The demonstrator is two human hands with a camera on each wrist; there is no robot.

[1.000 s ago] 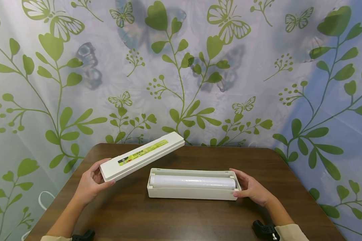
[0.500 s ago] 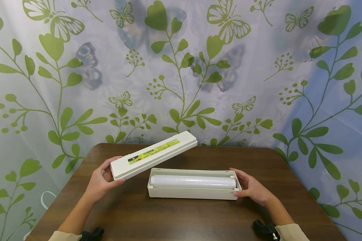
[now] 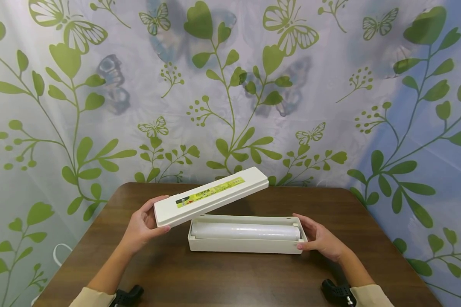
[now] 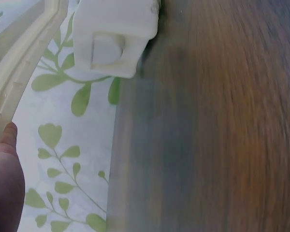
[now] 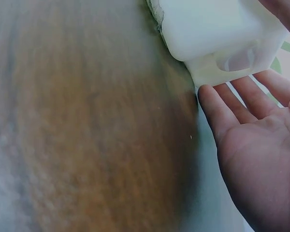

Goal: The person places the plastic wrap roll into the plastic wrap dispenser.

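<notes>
Left hand (image 3: 144,228) grips near end of white lid (image 3: 211,195), fingers curled round it; lid held tilted, now shifted rightward since a second ago, left end overlapping left end of dispenser box (image 3: 246,245). Right hand (image 3: 320,238) stays put, fingers curved round box's right end. Box sits mid-table (image 3: 230,281), open, holding white film roll (image 3: 246,231) lying lengthwise inside.
</notes>
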